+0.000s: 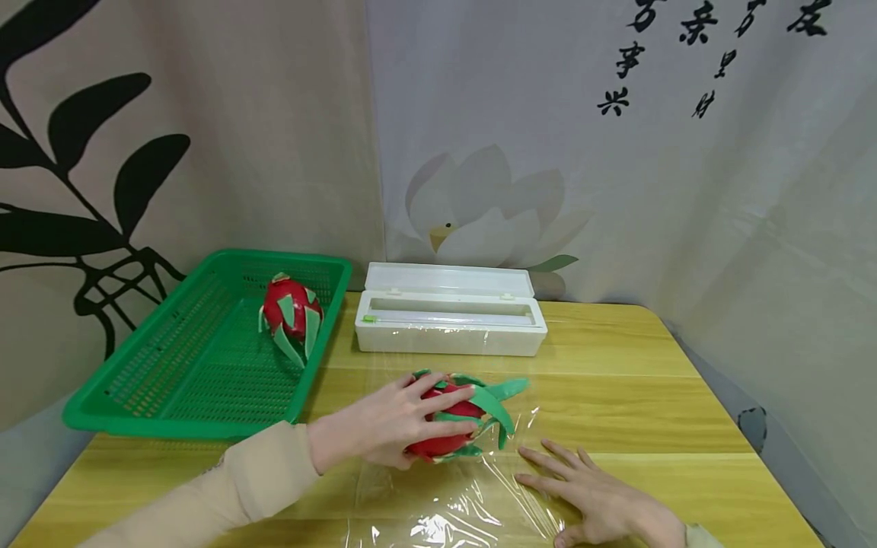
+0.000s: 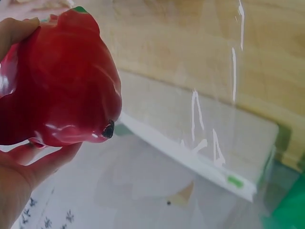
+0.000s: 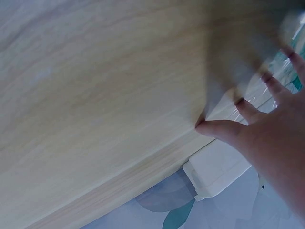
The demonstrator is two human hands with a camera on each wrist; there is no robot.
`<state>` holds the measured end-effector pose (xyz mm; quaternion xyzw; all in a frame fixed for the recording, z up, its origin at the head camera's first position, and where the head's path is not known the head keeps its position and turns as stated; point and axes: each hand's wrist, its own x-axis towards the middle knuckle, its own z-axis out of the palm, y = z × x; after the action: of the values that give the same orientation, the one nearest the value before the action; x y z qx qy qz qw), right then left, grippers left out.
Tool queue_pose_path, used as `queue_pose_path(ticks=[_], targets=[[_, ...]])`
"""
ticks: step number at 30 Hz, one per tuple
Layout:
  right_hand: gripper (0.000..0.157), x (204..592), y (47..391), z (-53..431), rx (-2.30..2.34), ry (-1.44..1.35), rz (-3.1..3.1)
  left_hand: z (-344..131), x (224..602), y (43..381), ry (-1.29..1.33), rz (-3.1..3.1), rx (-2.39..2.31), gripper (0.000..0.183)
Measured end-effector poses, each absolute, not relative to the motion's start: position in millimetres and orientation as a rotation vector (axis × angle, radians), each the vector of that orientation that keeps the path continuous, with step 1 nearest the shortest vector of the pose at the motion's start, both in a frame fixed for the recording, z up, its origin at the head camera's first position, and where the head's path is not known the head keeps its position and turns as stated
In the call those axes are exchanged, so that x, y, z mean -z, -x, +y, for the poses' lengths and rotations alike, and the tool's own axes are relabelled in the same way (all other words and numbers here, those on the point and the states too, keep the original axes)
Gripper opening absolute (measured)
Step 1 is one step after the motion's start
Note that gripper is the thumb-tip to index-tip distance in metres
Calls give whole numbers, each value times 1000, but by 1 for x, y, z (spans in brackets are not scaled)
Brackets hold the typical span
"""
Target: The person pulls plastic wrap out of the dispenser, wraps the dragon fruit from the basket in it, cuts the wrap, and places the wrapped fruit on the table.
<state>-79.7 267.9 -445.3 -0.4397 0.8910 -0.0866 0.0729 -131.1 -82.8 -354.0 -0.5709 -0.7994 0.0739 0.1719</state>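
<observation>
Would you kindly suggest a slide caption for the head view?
Left hand gripping a dragon fruit, right hand spread, clear film between them.

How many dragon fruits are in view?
2: one dragon fruit lies in the green basket, and the left hand grips the other dragon fruit in front of the white cling film box.

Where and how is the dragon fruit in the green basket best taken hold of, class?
Probably grip the dragon fruit round its plump red middle, from above: the walls of the green basket surround it, nothing covers it, and its narrow leaves flare outward.
</observation>
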Motion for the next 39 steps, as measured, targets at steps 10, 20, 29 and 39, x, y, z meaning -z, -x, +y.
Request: queue_pose_path(ticks=[10, 20, 29, 39], targets=[[79, 447, 78, 271, 253, 1305, 2665, -60, 371, 122, 1709, -2359, -296, 84], [76, 447, 78, 271, 301, 1343, 2656, -50, 385, 120, 1743, -2392, -296, 86], [80, 447, 78, 270, 337, 1244, 2642, -50, 391, 120, 1782, -2368, -72, 74], [83, 446, 79, 271, 348, 1154, 2609, -57, 396, 120, 1771, -2448, 158, 88]])
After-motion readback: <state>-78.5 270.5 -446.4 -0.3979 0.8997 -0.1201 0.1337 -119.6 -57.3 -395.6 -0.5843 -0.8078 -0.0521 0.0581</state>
